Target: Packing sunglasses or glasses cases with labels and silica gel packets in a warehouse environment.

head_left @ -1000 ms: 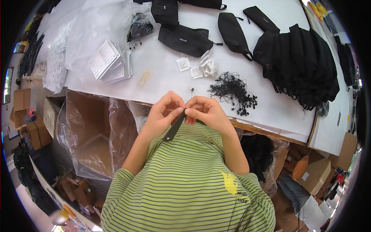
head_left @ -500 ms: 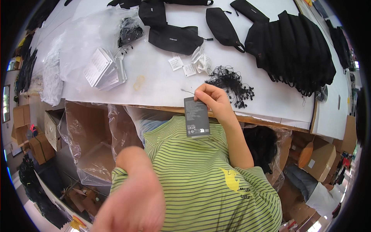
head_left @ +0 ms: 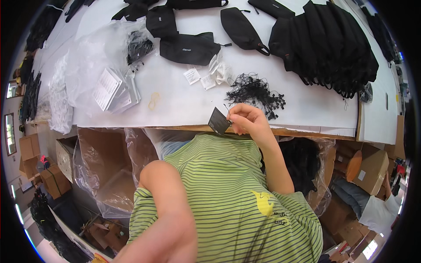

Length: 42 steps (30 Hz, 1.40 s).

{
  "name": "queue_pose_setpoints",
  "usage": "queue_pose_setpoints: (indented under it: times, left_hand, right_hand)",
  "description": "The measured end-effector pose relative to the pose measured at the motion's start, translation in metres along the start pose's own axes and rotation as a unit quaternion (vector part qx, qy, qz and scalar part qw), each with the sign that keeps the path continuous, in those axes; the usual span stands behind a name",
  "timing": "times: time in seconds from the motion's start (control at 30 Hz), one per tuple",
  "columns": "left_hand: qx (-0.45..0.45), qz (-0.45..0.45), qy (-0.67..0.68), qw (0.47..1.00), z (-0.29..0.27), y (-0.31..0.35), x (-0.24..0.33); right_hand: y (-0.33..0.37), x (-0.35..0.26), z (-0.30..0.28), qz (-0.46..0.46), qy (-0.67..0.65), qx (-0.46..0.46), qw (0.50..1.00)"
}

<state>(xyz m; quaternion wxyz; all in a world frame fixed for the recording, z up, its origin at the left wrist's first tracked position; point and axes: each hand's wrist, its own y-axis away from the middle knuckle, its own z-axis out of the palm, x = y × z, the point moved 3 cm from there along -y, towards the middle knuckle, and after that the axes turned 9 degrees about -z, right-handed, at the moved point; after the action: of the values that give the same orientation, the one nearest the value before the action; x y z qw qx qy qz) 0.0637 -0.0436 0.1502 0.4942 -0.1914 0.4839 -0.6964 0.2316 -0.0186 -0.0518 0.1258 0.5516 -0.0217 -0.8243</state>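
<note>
Small, flat black tag (head_left: 218,121), tilted

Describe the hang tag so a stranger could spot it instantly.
At the near edge of the white table, find the right hand. It pinches the hang tag, a flat dark card. Being dark and held sets it apart from the white leaflets lying leftward.

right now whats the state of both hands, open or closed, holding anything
Left hand: out of view, so it cannot be told; only the arm shows.
Right hand: closed, holding a dark tag near one end.
</note>
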Motion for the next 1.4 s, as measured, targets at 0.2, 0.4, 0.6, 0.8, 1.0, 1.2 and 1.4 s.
queue_pose_setpoints:
  times: [0.2, 0.4, 0.6, 0.8, 1.0, 1.2, 1.4]
  left_hand:
    - [0.057, 0.014, -0.139, 0.989, -0.008, 0.04, 0.002]
    - [-0.385, -0.501, -0.405, 0.661, -0.081, 0.247, -0.183]
    - [-0.488, -0.393, -0.483, 0.613, -0.113, 0.306, -0.208]
    - [-0.304, -0.421, -0.51, 0.686, -0.091, 0.203, -0.119]
    - [-0.222, -0.672, -0.443, 0.551, -0.1, 0.178, -0.047]
    - [-0.19, -0.678, -0.433, 0.563, -0.103, 0.168, -0.023]
    - [0.025, -0.681, -0.355, 0.64, -0.106, 0.149, -0.007]
  right_hand:
    - [0.024, -0.022, -0.025, 0.017, -0.014, 0.013, 1.0]
    - [0.052, -0.027, -0.044, -0.017, -0.025, 0.062, 0.998]
    - [0.062, -0.027, -0.055, -0.043, -0.018, 0.101, 0.994]
    - [0.042, -0.02, -0.049, -0.096, 0.071, 0.207, 0.971]
    - [0.005, -0.019, -0.018, -0.162, 0.305, 0.183, 0.92]
    - [0.004, -0.018, 0.007, -0.225, 0.443, 0.103, 0.861]
    - [0.01, -0.025, 0.0, -0.142, 0.035, 0.105, 0.984]
